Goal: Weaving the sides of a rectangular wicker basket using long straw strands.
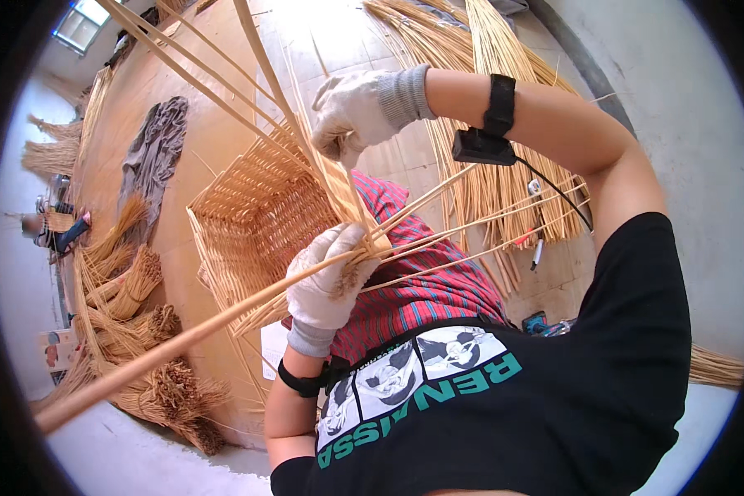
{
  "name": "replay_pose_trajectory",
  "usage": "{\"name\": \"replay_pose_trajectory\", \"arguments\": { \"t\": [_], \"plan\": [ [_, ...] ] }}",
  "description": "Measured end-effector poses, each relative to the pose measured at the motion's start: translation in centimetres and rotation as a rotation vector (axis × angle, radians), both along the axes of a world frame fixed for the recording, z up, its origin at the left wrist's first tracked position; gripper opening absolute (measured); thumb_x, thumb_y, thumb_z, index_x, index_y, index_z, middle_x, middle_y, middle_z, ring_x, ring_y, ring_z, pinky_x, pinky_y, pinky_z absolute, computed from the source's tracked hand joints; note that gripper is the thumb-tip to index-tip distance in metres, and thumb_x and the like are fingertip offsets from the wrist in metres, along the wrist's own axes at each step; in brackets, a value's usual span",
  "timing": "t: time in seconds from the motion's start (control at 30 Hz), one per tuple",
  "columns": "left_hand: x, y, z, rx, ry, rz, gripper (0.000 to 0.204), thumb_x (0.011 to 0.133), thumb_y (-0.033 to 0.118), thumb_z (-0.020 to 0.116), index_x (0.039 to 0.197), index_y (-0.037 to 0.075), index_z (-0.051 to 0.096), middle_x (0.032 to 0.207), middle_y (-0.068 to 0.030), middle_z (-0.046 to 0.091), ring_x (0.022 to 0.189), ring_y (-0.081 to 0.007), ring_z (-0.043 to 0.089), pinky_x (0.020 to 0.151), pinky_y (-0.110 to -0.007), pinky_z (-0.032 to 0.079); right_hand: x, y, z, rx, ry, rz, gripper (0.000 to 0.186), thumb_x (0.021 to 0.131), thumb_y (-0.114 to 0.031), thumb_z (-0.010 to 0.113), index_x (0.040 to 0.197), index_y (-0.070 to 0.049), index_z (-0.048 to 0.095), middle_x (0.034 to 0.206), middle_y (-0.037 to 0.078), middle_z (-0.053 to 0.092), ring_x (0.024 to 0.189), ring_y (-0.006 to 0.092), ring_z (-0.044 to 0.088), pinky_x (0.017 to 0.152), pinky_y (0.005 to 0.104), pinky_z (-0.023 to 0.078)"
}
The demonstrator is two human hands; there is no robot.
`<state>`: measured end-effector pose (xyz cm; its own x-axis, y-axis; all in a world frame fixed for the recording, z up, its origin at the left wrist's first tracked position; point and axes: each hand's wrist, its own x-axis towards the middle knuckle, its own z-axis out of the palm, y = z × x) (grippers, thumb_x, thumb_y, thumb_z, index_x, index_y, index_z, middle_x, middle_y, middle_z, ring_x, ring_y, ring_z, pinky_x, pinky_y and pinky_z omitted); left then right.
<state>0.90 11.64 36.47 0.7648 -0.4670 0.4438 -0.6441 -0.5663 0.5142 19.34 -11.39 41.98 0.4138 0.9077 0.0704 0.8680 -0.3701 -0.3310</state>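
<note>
A woven wicker basket (252,211) lies tilted on its side in front of my lap, its hollow facing left. My left hand (324,281), in a soiled white glove, is closed around the basket's near corner and the wicker rods there. One thick wicker rod (182,347) runs from that corner to the lower left. Above the basket, my right hand (360,112), gloved too, has its fingers curled in a fist against the upright rods. A thin rod seems to pass into it; the fingertips partly hide the grip. Several loose rods (463,241) fan out to the right.
Long bundles of wicker (504,165) lie on the floor at right, with a marker pen (537,252) nearby. Shorter bundles (153,347) line the left side. A grey cloth (157,140) lies at the far left. Red striped fabric (438,285) covers my lap.
</note>
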Motion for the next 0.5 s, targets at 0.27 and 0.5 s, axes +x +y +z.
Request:
{"name": "replay_pose_trajectory", "arguments": {
  "t": [0.27,0.5],
  "plan": [
    [1.1,0.6,-0.1,-0.065,0.071,0.004,0.047,0.072,0.013,0.092,0.111,0.006,0.068,0.111,-0.0156,0.071,0.100,-0.0326,0.071,0.085,-0.040,0.058,-4.8,-7.2,-0.4,-0.074,0.365,-0.172,0.018,0.087,-0.025,0.074,0.087,-0.007,0.072,0.075,0.013,0.067,0.072,0.0303,0.067,0.067,0.0416,0.050],
    [0.5,0.7,0.0,-0.076,0.110,-0.011,0.035,0.070,0.009,0.092,0.096,0.005,0.070,0.112,-0.0161,0.071,0.103,-0.0330,0.071,0.087,-0.040,0.058,-8.3,-8.0,0.6,-0.166,0.552,-0.326,0.024,0.094,-0.027,0.069,0.088,-0.004,0.069,0.075,0.015,0.066,0.071,0.0317,0.065,0.067,0.0405,0.050]
  ]
}}
